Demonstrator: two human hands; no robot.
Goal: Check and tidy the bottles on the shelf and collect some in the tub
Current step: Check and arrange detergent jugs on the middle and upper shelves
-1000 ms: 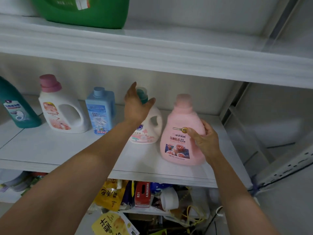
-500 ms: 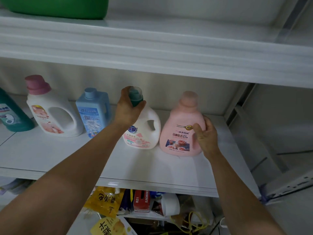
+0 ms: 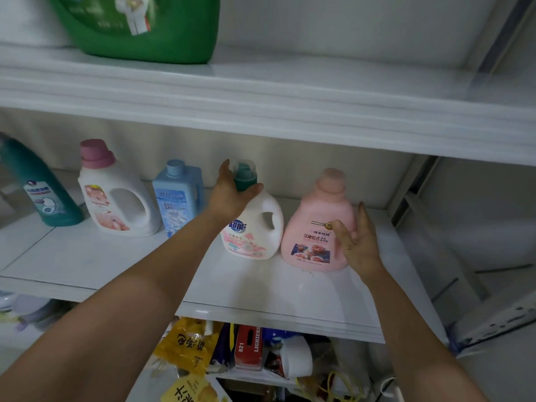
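Several bottles stand in a row on the white middle shelf [image 3: 87, 265]. My left hand [image 3: 229, 192] grips the neck of a white bottle with a teal cap [image 3: 255, 227]. Beside it on the right stands a pink bottle [image 3: 313, 227]. My right hand [image 3: 355, 242] is at its right side with fingers spread and relaxed, the fingertips near or just touching the bottle. Further left are a light blue bottle [image 3: 178, 195], a white bottle with a pink cap [image 3: 116, 195] and a teal bottle [image 3: 37, 187]. No tub shows.
A large green jug [image 3: 145, 27] sits on the upper shelf [image 3: 290, 111]. Below the middle shelf lies clutter: yellow packets [image 3: 185, 346], a red box [image 3: 248, 348], a white cup [image 3: 295, 355]. A metal shelf upright [image 3: 493, 320] runs at the right.
My right hand has let go of the pink bottle's side and its fingers have opened. My left hand still holds the white bottle's neck. The view tilted up slightly.
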